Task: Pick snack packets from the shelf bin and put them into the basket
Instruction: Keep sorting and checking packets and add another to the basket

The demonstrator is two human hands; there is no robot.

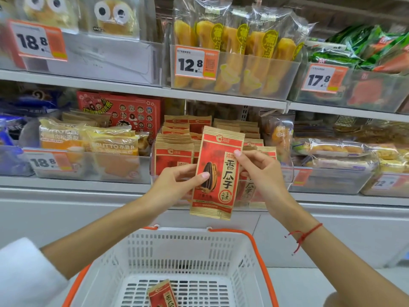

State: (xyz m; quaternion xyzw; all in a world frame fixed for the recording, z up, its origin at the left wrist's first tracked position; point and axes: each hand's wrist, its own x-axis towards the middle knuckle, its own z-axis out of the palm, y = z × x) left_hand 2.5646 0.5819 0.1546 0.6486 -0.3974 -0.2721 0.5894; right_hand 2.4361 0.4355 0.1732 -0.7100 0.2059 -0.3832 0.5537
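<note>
store shelving behind, clear bins with price tags. shelf bin [221,173] at centre of lower shelf holds upright rows of red-tan seed packets. held packet [218,173] upright in front of bin, above basket. left hand [177,182] pinches its left edge, right hand [261,173] pinches right edge. white basket [188,251], orange handles, holds one packet in basket [162,294] lying on floor.

Price tags [196,63] read 12.8, 17.8, 18.8; packet [218,173] reads 香瓜子.

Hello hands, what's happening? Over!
Left hand and right hand pinching red sunflower-seed packet. One packet already in white plastic basket. Path clear.
</note>
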